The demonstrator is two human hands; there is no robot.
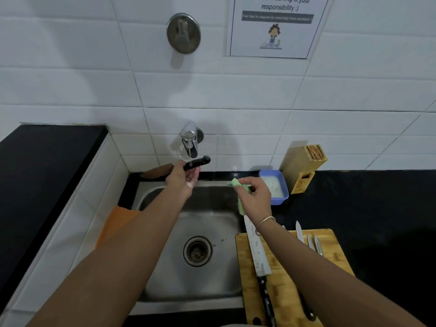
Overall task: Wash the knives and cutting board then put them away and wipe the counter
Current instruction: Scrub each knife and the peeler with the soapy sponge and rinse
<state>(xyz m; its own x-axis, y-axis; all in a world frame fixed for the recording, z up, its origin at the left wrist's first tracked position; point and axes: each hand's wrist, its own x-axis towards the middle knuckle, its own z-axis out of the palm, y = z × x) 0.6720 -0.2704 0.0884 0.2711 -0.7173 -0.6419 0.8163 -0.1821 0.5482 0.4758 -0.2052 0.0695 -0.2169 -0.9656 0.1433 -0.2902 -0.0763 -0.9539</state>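
Note:
My left hand [182, 177] grips a black-handled knife [197, 162] under the tap [190, 138]. Water runs onto the handle, and the blade points left over the sink's back corner. My right hand [256, 197] holds a green sponge [239, 185] over the right side of the steel sink [165, 274]. A wooden cutting board [328, 241] lies on the black counter to the right of the sink. On it rests a large soapy knife [258, 258], and several smaller knives [311, 239] are partly hidden by my right forearm.
A wooden knife block [304, 166] stands against the tiled wall at the back right. Next to it is a blue tub [274, 185] of soapy water. An orange cloth [118, 223] hangs at the sink's left edge. Black counter [389, 208] stretches to the right.

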